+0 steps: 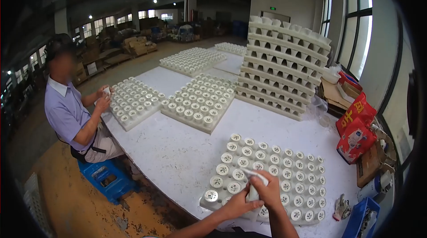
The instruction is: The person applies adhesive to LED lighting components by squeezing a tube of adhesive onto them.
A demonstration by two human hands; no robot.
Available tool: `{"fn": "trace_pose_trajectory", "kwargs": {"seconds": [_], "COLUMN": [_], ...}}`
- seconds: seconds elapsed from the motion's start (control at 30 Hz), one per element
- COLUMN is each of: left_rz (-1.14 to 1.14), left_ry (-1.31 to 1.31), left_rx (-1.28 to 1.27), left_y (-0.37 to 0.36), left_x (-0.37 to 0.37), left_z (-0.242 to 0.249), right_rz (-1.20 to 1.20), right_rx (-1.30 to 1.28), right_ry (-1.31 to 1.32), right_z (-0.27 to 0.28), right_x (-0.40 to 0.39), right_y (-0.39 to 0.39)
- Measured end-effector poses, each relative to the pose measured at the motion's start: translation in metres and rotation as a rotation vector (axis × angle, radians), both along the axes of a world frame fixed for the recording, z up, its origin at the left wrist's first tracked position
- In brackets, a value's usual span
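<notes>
Both hands are in front of me over the near foam tray (215, 209), which holds rows of white lamp cups (211, 195) with round boards in their tops. My left hand (240, 204) is closed on a white lamp cup (254, 194). Right beside it, my right hand (268, 190) is closed around a white, narrow-tipped thing (260, 175). Its tip points to the left, and I cannot make out its exact kind. Fingers partly hide both things.
A tall stack of loaded trays (280, 69) stands at the table's back right. More filled trays (198, 100) lie further back. At left, a seated co-worker (73, 104) holds a white cup. Red bags (358, 127) and a blue bin (362, 220) are at right.
</notes>
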State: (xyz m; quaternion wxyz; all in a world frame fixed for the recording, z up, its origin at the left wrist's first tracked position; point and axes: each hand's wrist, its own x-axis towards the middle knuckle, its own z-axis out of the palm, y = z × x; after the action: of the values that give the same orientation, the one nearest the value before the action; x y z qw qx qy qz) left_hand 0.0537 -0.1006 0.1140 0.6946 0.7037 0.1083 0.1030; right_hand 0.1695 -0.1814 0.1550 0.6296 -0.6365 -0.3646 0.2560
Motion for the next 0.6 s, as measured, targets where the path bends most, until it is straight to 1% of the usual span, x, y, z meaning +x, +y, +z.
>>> {"fn": "trace_pose_trajectory", "kwargs": {"seconds": [0.03, 0.1, 0.13, 0.17, 0.2, 0.23, 0.3, 0.33, 0.4, 0.43, 0.47, 0.5, 0.53, 0.57, 0.6], "left_rz": [-0.02, -0.027, -0.024, -0.022, -0.022, -0.097, -0.116, -0.123, -0.113, -0.108, -0.09, -0.069, -0.047, -0.062, -0.057], "left_ry": [0.029, 0.1, 0.109, 0.115, 0.116, 0.178, 0.174, 0.177, 0.1, 0.064, 0.078, 0.09, 0.1, 0.112, 0.057], "left_rx": [0.009, 0.012, 0.056, 0.096, 0.139, 0.125, 0.15, 0.159, 0.186, 0.209, 0.118, 0.025, -0.072, 0.045, 0.054], "left_y": [-0.003, -0.011, -0.013, -0.016, -0.015, -0.012, -0.015, -0.017, -0.024, -0.023, -0.025, -0.032, -0.036, -0.035, -0.035], "left_x": [-0.003, -0.01, -0.012, -0.012, -0.012, -0.012, -0.015, -0.017, -0.016, -0.014, -0.019, -0.027, -0.028, -0.021, -0.016], "left_z": [-0.002, 0.002, -0.005, -0.017, -0.02, -0.019, -0.02, -0.024, -0.056, -0.069, -0.05, -0.016, 0.002, -0.024, -0.03], "right_rz": [0.026, 0.022, 0.017, 0.025, 0.023, 0.024, 0.016, 0.013, 0.005, 0.039, 0.075, 0.113, 0.148, 0.18, 0.211], "right_rx": [0.008, -0.009, -0.023, -0.029, -0.018, -0.005, -0.023, -0.011, 0.013, 0.046, 0.081, 0.113, 0.016, -0.085, -0.188], "right_ry": [-0.011, 0.109, 0.17, 0.209, 0.248, 0.289, 0.348, 0.31, 0.231, 0.266, 0.304, 0.339, 0.258, 0.179, 0.104], "right_z": [-0.001, -0.01, -0.017, -0.038, -0.046, -0.053, -0.057, -0.054, -0.047, -0.043, -0.04, -0.04, -0.047, -0.058, -0.056], "right_x": [-0.004, -0.01, -0.012, -0.007, -0.009, -0.011, -0.016, -0.02, -0.028, -0.031, -0.033, -0.032, -0.025, -0.018, -0.017], "right_y": [-0.004, -0.011, -0.017, -0.022, -0.029, -0.034, -0.042, -0.045, -0.051, -0.054, -0.058, -0.06, -0.063, -0.069, -0.07]}}
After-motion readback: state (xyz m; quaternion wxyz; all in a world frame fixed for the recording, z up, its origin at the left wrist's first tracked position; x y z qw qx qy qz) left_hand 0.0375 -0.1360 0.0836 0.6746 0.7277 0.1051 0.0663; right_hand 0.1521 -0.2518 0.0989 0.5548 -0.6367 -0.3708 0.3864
